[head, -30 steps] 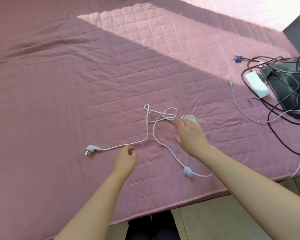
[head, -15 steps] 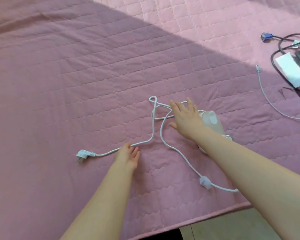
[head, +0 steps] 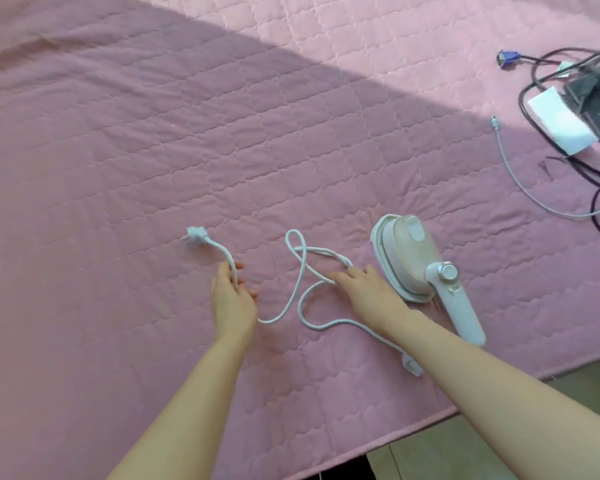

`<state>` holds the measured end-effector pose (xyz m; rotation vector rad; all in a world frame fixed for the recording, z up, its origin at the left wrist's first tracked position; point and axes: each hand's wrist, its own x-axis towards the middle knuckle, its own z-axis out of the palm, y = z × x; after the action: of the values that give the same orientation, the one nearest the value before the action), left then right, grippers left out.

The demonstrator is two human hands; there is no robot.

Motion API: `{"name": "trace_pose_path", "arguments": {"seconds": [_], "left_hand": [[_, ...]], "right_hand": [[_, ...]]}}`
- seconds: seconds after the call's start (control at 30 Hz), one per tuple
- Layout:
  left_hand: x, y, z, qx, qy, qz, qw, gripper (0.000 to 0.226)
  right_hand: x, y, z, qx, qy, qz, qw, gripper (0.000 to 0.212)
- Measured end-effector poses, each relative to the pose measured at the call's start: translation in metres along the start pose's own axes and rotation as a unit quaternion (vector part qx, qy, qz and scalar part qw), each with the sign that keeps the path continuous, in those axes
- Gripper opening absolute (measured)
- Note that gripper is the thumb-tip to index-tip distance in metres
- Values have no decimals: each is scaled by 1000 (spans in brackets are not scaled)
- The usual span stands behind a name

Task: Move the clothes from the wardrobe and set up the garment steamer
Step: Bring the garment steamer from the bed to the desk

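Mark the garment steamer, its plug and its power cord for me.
garment steamer [head: 409, 258]: head view, on the pink body.
plug [head: 196, 233]: head view, on the white plug housing.
power cord [head: 326, 252]: head view, on the doubled stretch right of the loop.

Home bedroom: pink quilted bedspread [head: 187, 150] over bed, loose cables [head: 568, 188] and charger brick [head: 561, 126] at edge.

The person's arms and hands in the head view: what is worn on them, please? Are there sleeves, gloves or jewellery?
The left forearm and the right forearm are bare as far as the frame's edge; no sleeve shows. The left hand and the right hand carry no glove, and no ring, watch or bracelet is visible on the fingers or wrists. The nails are too small to judge.
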<state>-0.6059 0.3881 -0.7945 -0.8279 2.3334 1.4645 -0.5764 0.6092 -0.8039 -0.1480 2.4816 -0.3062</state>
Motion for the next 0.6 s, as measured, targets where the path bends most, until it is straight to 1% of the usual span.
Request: {"name": "trace_pose_path", "arguments": {"seconds": [0.07,0.17,0.23,0.27,0.3,0.33,0.37,0.4,0.43,0.5,0.6], "left_hand": [[-4,-1,-4,54,-29,72,996,46],[-11,0,0,129,-90,167,973,49],[-15,-1,7,195,-139,259,936,53],[-18,-1,10,229,-167,302,910,52],[-21,-4,14,253,-192,334,887,49],[-25,-6,17,264,-214,352,872,47],[-29,-7,20,265,-230,354,867,45],[-31,-9,24,266,-239,346,867,43],[-32,-11,27,275,-239,339,868,41],[-35,-11,32,317,-212,334,862,40],[-39,-5,39,377,-166,414,812,37]], "right_hand": [[-13,-2,8,5,-6,-9,1000,61],[-33,-7,17,-13,9,-30,999,50],[-44,-11,17,-19,8,-25,999,50],[-48,-10,18,-32,37,-24,999,47],[-51,-10,20,-15,32,-26,999,44],[-53,-7,25,15,37,-21,999,43],[-55,-5,27,53,22,-11,998,46],[-58,-4,29,89,25,9,996,47],[-60,-2,31,114,49,33,992,43],[-62,2,36,148,70,68,984,31],[-61,7,38,159,63,63,983,25]]}}
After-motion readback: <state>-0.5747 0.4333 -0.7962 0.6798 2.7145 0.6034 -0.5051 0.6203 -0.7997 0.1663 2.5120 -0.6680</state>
